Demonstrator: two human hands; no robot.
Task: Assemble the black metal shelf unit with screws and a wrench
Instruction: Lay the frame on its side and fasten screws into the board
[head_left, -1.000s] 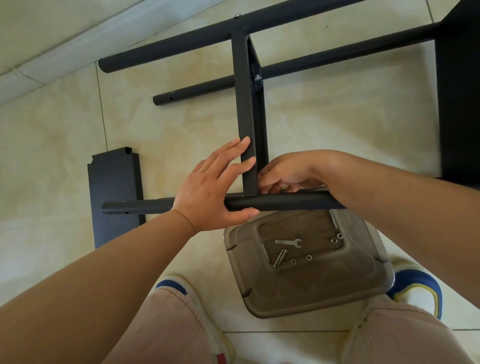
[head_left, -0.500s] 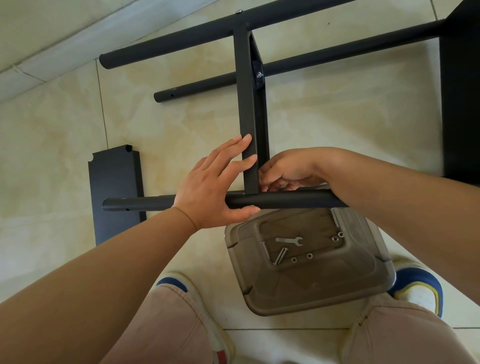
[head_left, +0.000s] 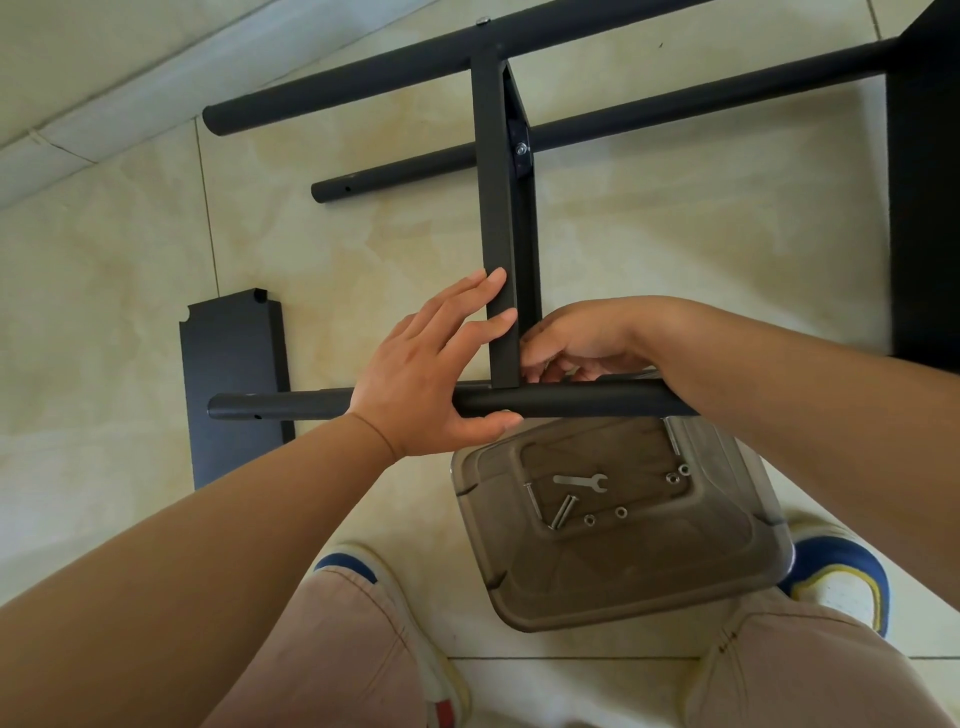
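A black metal shelf panel stands on edge between black round tubes. My left hand lies over the near tube, thumb under it, straight fingers pressed against the panel's left face. My right hand is curled at the joint of panel and near tube, fingertips pinching something small that is hidden there. A bolt with a nut fixes the panel to the middle tube. A small silver wrench, long screws and nuts lie on a translucent brown lid.
A far tube runs along the wall's base. A loose black panel lies flat on the tile at the left. A large black panel fills the right edge. My knees and shoes flank the lid.
Both hands hold their places on the joint; the view has shifted slightly, and my right fingers have moved a little at the joint.
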